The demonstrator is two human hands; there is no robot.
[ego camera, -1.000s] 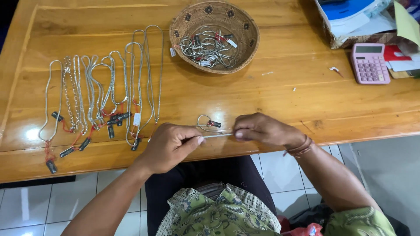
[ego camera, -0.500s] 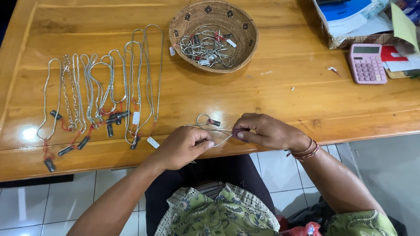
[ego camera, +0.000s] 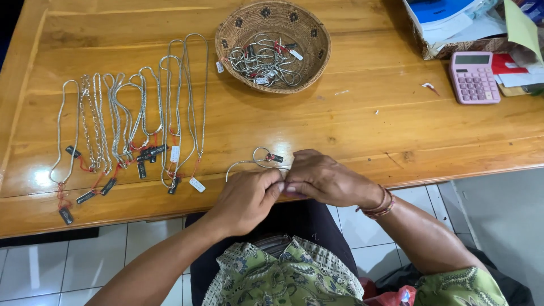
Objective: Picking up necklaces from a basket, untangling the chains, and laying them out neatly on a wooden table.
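A thin silver chain (ego camera: 253,162) with a small dark tag lies looped at the near edge of the wooden table (ego camera: 362,130). My left hand (ego camera: 248,197) and my right hand (ego camera: 323,179) meet fingertip to fingertip just below it, both pinching the chain's near end. The part of the chain between my fingers is hidden. Left of my hands, several silver necklaces (ego camera: 133,119) with tags lie in a side-by-side row.
A round woven basket (ego camera: 309,34) at the back holds a tangle of tagged silver chains. A pink calculator (ego camera: 474,77) and a box with papers (ego camera: 453,25) stand at the far right. White floor tiles show below the table edge.
My hands have come together; a second ago they held a stretch of chain taut between them. The chain's loop now curls out to the left on the table.
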